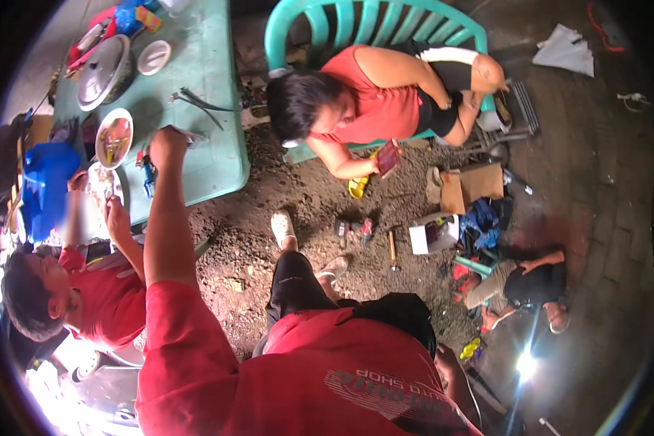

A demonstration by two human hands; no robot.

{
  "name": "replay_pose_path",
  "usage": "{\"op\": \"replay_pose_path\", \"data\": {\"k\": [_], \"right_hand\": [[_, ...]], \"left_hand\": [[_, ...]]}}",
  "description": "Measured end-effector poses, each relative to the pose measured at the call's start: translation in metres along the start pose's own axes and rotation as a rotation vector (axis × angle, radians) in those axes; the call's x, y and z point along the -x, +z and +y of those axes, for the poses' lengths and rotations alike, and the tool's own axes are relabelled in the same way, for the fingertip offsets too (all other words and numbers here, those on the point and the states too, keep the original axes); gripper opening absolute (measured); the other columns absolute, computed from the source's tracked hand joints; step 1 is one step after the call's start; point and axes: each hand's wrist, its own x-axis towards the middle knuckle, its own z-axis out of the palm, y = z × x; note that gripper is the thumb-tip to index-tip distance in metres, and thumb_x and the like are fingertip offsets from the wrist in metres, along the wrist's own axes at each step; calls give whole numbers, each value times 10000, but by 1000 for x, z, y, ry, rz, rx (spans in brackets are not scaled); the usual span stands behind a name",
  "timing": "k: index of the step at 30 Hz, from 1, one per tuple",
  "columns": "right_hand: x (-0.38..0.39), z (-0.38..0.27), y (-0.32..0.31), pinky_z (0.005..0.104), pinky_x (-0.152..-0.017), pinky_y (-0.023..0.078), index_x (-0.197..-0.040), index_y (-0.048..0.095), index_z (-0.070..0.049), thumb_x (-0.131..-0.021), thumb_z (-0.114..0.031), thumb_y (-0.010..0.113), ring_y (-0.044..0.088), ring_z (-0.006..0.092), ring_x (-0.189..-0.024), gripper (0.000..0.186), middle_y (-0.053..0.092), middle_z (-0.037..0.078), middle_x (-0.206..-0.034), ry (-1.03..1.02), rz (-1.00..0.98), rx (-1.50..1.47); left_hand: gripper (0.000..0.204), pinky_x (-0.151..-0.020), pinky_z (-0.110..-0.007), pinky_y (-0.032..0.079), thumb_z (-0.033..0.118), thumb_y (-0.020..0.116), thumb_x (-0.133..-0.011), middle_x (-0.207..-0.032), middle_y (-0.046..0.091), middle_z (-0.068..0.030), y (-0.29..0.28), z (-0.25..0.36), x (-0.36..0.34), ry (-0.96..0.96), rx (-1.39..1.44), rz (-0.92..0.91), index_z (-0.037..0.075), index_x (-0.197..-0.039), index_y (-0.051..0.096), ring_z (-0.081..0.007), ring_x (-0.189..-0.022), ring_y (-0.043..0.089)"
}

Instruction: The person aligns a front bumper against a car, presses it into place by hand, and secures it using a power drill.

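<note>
My left arm stretches over the green plastic table, and my left hand is closed at its near edge. A small clear, shiny thing shows just past the fingers; what lies inside the grip is hidden. Close to the wrist lies a blue and red tool-like item. Beyond the hand are dark, thin cable-like strips. My right hand hangs low beside my body, its fingers mostly hidden, with a thin white cord near it.
The table bears a lidded pot, a white lid and a bowl. One person eats at left; another sits in a green chair with a phone. A hammer and boxes lie on gravel. A third person sits at right.
</note>
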Motion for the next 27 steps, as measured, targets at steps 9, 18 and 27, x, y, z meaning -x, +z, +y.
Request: {"op": "replay_pose_path", "data": {"k": [9, 18, 27], "right_hand": [[-93, 29, 24, 322, -752, 527, -1459, 593, -113, -1030, -427, 651, 661, 136, -849, 534, 738, 64, -992, -43, -248, -19], [-363, 25, 134, 402, -901, 560, -1282, 694, -78, -998, -314, 665, 711, 273, -1079, 370, 720, 137, -1207, -928, -183, 492], [-542, -94, 302, 416, -725, 603, -1207, 725, -94, -941, -528, 674, 706, 283, -839, 511, 714, 143, -1011, -3, -387, -788]], "left_hand": [[257, -686, -393, 541, 202, 593, -996, -923, 717, -121, -52, -47, 39, 345, 559, 416, 29, -1148, 708, -266, -745, 684], [426, -716, -375, 571, 409, 498, -1062, -827, 668, -96, 78, 65, 371, -139, 842, -1068, 105, -1305, 673, -250, -725, 672], [281, -806, -504, 565, 2, 615, -874, -982, 716, -149, 216, 102, 478, 1098, -5, -790, 114, -1110, 717, -368, -918, 700]]}}
